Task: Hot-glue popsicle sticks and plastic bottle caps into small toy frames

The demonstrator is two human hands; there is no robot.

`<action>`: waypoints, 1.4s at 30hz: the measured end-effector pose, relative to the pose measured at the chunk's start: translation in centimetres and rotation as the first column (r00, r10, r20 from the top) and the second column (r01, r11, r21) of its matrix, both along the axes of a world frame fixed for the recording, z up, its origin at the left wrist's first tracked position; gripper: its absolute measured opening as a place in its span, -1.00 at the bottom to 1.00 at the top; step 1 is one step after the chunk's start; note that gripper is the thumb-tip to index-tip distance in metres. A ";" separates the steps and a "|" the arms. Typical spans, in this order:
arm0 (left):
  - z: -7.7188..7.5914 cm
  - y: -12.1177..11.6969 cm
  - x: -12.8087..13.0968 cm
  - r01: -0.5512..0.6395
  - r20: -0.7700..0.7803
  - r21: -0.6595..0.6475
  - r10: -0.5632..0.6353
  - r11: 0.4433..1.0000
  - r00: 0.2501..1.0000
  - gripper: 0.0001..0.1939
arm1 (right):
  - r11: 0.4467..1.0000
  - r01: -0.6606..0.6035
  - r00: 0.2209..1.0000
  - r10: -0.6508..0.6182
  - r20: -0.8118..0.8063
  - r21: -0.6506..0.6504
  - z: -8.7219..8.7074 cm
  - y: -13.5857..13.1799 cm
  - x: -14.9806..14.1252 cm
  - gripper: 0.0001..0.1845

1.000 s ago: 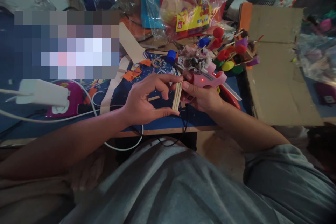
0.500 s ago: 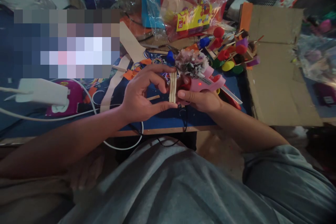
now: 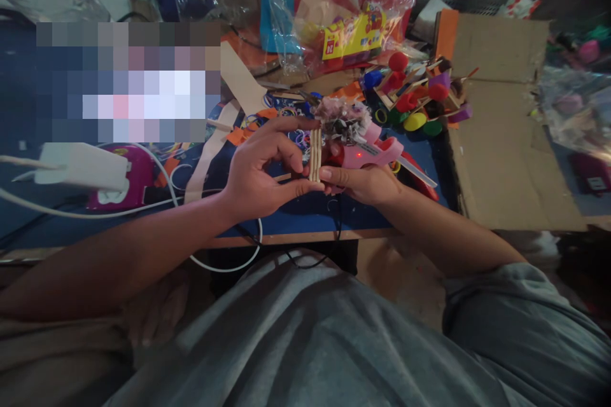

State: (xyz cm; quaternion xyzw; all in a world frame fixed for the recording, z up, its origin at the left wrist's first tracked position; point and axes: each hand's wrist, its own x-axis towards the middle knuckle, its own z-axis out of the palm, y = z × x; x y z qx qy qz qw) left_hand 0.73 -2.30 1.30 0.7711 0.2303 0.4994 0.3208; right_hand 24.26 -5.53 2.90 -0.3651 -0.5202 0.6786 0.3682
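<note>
Bundle of wooden sticks (image 3: 316,156): we hold it upright above the blue tabletop (image 3: 291,224), its ends pinched between thumb and fingers of our left hand (image 3: 255,172). Our right hand (image 3: 377,184) closes around a pink device (image 3: 375,154) with a lit red spot; its thumb tip is at the bundle's right edge, contact unclear. Beyond: a fuzzy clump (image 3: 344,121) against the device. Farther right, we note coloured knobs (image 3: 414,121) and a cardboard sheet (image 3: 510,159); far left, a white charger (image 3: 81,165).
</note>
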 end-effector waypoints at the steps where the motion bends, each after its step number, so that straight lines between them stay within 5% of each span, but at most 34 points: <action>1: 0.0 0.0 0.0 -0.007 0.011 0.004 0.007 1.000 1.000 -0.34 | 1.000 0.009 1.000 -0.009 -0.004 -0.004 0.0 0.0 0.0 -0.34; 8: -0.5 -0.3 0.2 0.006 0.057 0.041 -0.008 0.999 0.998 -0.36 | 1.000 0.008 1.000 -0.008 -0.001 -0.017 -0.9 0.0 0.3 -0.30; 14: -0.9 1.0 -0.2 -0.114 0.154 0.000 0.113 0.993 0.982 -0.40 | 0.963 0.268 0.959 -0.265 -0.097 0.016 0.1 0.6 0.7 -0.23; 22: 2.9 2.2 -1.0 -0.210 0.306 -0.005 0.201 0.978 0.930 -0.52 | 0.887 0.453 0.884 -0.435 -0.172 0.083 -0.1 2.5 1.4 -0.35; 27: 2.2 2.5 -1.2 -0.160 0.320 0.000 0.152 0.987 0.935 -0.44 | 0.910 0.403 0.908 -0.385 -0.164 0.096 -0.8 2.8 1.2 -0.45; 34: 1.2 -0.3 0.1 0.089 -0.134 0.040 -0.082 0.995 0.988 -0.57 | 0.894 0.430 0.903 -0.422 -0.081 0.129 -1.3 3.3 1.4 -0.43; 42: 3.4 -1.3 -1.2 0.048 -0.628 -0.018 -0.048 0.999 0.777 -0.61 | 0.843 0.522 0.853 -0.515 -0.086 0.132 -1.9 3.5 1.2 -0.38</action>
